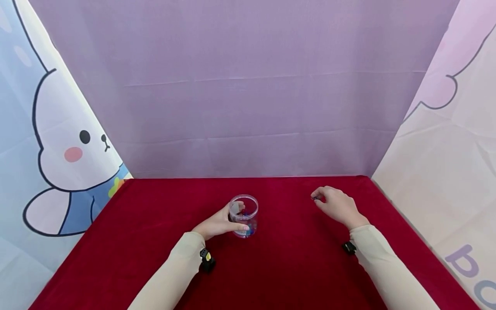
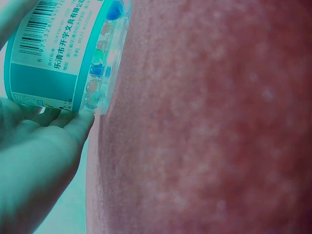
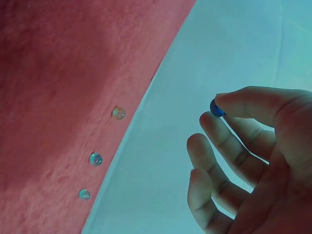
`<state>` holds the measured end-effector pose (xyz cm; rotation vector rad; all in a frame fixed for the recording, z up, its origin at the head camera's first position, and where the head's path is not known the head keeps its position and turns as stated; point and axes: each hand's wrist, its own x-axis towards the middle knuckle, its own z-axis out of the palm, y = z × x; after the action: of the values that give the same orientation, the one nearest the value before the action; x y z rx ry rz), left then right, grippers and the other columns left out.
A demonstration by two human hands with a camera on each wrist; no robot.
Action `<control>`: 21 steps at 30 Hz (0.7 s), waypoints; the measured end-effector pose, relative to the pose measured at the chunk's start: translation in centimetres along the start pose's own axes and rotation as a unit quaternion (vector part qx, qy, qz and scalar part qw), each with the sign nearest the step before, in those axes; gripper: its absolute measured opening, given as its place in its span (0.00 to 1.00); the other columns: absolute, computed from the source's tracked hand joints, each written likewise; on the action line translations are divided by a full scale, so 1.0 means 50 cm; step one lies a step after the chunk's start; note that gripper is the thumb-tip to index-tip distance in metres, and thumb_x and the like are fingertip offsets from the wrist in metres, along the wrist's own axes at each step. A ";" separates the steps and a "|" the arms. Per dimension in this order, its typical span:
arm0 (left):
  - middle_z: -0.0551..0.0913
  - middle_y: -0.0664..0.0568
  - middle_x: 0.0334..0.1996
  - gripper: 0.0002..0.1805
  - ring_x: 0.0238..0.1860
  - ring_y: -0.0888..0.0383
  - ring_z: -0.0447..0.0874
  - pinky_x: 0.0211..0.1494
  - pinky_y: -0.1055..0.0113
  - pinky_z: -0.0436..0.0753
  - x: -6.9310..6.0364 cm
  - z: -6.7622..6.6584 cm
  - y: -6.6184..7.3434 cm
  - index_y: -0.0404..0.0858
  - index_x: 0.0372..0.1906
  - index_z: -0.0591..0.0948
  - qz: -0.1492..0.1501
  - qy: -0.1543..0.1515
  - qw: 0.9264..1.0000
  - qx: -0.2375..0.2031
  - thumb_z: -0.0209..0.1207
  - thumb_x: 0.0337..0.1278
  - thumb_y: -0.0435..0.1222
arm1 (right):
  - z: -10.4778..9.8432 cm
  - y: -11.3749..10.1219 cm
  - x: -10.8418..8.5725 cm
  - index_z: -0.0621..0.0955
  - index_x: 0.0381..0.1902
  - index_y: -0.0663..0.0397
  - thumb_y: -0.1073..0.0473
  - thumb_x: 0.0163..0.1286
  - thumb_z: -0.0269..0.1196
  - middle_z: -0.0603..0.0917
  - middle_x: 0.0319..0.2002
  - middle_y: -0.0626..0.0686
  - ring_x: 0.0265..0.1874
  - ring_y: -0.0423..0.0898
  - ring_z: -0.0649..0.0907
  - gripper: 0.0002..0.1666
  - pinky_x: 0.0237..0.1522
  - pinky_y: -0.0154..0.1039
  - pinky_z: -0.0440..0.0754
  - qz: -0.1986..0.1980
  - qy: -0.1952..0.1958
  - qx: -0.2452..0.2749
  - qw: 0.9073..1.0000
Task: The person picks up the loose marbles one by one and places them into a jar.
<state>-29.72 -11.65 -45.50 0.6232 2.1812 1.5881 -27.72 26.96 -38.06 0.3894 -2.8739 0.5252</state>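
My left hand (image 1: 218, 221) grips a clear round plastic jar (image 1: 252, 212) from its left side, thumb in front. The jar has no lid on and stands upright on the red cloth. Its printed label (image 2: 44, 80) and several coloured marbles (image 2: 97, 70) at the bottom show in the left wrist view. To the right, my right hand (image 1: 337, 206) is held above the cloth, well apart from the jar. In the right wrist view, its thumb and a fingertip pinch a dark blue marble (image 3: 217, 108); the other fingers are loosely bent.
Three clear marbles, an orange-tinted one (image 3: 118, 112), a blue-green one (image 3: 95, 159) and a pale one (image 3: 84, 194), lie near an edge of the red cloth (image 1: 279, 267). A purple curtain (image 1: 248, 86) hangs behind, with printed sheets (image 1: 69, 163) at the sides.
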 end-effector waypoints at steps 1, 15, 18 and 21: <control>0.62 0.49 0.74 0.52 0.71 0.50 0.62 0.70 0.46 0.66 0.000 0.000 0.001 0.40 0.78 0.54 0.000 0.001 1.000 0.001 0.73 0.55 0.44 | 0.000 -0.003 0.001 0.86 0.47 0.51 0.61 0.68 0.64 0.85 0.43 0.51 0.42 0.52 0.84 0.11 0.36 0.54 0.82 -0.001 0.002 0.001 1.000; 0.61 0.47 0.74 0.52 0.71 0.50 0.63 0.70 0.47 0.67 -0.002 0.002 0.002 0.40 0.78 0.53 -0.002 -0.002 1.000 -0.006 0.73 0.55 0.44 | 0.017 -0.050 0.005 0.86 0.46 0.47 0.60 0.67 0.65 0.84 0.41 0.46 0.37 0.45 0.83 0.10 0.32 0.50 0.81 -0.014 0.025 0.011 1.000; 0.62 0.47 0.74 0.52 0.71 0.49 0.63 0.69 0.47 0.67 -0.002 0.002 0.002 0.39 0.78 0.53 -0.001 -0.002 1.000 -0.001 0.73 0.55 0.44 | 0.021 -0.062 0.006 0.86 0.46 0.46 0.60 0.67 0.65 0.84 0.41 0.46 0.36 0.44 0.83 0.10 0.32 0.48 0.81 -0.023 0.029 0.013 0.999; 0.62 0.47 0.74 0.52 0.71 0.49 0.63 0.69 0.46 0.68 -0.001 0.001 0.002 0.39 0.78 0.53 0.000 0.000 1.000 0.000 0.73 0.55 0.44 | 0.024 -0.073 0.009 0.86 0.46 0.45 0.59 0.67 0.66 0.84 0.42 0.45 0.33 0.43 0.82 0.10 0.29 0.46 0.80 -0.034 0.038 0.016 0.999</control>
<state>-29.63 -11.61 -45.42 0.6235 2.1821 1.5875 -27.24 23.10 -37.91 0.4594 -2.7718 0.5613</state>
